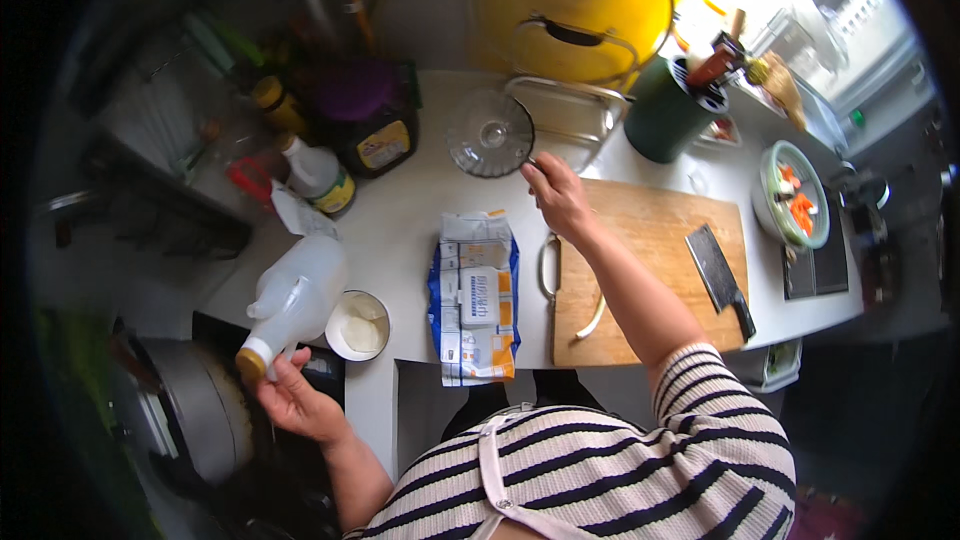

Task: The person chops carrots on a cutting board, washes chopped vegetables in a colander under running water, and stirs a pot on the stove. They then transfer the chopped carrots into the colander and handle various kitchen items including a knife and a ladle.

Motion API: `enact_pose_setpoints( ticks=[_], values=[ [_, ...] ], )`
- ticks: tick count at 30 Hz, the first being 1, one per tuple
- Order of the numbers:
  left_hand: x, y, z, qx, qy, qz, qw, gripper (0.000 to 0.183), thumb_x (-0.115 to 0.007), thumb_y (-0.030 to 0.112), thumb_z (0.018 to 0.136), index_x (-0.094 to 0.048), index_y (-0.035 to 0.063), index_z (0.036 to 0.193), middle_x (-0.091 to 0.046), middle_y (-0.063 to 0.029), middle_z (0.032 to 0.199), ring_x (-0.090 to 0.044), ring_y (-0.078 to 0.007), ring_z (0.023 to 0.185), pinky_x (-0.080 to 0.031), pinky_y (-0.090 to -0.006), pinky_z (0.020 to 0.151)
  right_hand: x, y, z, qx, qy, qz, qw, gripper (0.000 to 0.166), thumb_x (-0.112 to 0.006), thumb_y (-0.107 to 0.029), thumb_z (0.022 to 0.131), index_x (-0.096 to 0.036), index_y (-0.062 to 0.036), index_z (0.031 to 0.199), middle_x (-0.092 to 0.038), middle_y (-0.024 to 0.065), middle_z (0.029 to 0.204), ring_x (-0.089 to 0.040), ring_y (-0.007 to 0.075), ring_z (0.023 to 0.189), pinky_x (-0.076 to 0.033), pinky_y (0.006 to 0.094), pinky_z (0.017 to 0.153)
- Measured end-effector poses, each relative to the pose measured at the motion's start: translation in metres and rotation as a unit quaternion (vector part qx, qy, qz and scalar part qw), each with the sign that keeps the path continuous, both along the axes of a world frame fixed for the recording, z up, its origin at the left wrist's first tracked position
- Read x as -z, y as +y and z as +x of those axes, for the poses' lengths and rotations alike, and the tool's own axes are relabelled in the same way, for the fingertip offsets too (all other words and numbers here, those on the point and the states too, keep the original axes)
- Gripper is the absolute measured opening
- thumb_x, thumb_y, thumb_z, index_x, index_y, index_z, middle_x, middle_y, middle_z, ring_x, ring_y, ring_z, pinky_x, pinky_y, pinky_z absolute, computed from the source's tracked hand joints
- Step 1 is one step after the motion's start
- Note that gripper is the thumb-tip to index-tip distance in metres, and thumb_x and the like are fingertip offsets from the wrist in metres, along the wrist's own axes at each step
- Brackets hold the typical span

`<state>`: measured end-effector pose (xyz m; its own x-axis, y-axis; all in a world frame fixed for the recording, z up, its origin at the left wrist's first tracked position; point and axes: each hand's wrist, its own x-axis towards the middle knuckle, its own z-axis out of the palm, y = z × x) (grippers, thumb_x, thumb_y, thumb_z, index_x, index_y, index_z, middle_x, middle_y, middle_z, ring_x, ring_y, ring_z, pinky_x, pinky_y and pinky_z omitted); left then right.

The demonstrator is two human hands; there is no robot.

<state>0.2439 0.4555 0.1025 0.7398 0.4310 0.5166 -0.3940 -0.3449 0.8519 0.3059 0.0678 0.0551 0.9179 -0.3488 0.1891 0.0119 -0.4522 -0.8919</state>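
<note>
My left hand (296, 397) is closed around the handle of a translucent plastic jug (304, 281) with a yellow-brown cap, held tilted at the left. Behind and beside the jug, a small white bowl (375, 345) with pale contents stands on the counter. My right hand (556, 191) pinches the rim of a clear fluted glass dish or lid (491, 133) near the back of the counter. Between my hands lies a blue, white and orange plastic packet (480, 300) bearing writing.
A wooden cutting board (652, 240) holds a cleaver (716, 270) and a pale vegetable strip (594, 319). Around them are a glass container (574, 116), a green knife holder (667, 116), a bowl of cut vegetables (772, 202), a white bottle (319, 172) and a large pot (199, 409).
</note>
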Motion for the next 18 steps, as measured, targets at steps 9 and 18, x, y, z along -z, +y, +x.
enact_pose_setpoints(
  ticks=[9,18],
  values=[
    [-0.028,-0.067,-0.017,0.161,-0.027,-0.025,0.986,0.027,-0.053,0.02,0.099,-0.057,-0.0012,0.116,-0.063,-0.0075,0.1,-0.054,-0.0095,0.068,-0.046,-0.0226,0.066,-0.046,-0.022,-0.211,0.09,-0.012,0.276,0.957,0.023,-0.05,-0.026,0.101,-0.055,-0.0078,0.088,-0.053,0.0,0.069,-0.044,0.0053,0.052,-0.035,0.0194,0.046],
    [-0.031,-0.188,-0.159,0.397,0.075,-0.102,0.909,0.016,-0.058,0.009,0.095,-0.058,0.0021,0.11,-0.059,0.0018,0.089,-0.051,-0.0038,0.064,-0.043,-0.0183,0.057,-0.058,-0.078,-0.445,0.167,0.042,0.347,0.922,0.042,-0.044,-0.039,0.102,-0.052,-0.0066,0.077,-0.058,0.0095,0.06,-0.044,0.0083,0.04,-0.029,0.0197,0.037]
  ],
)
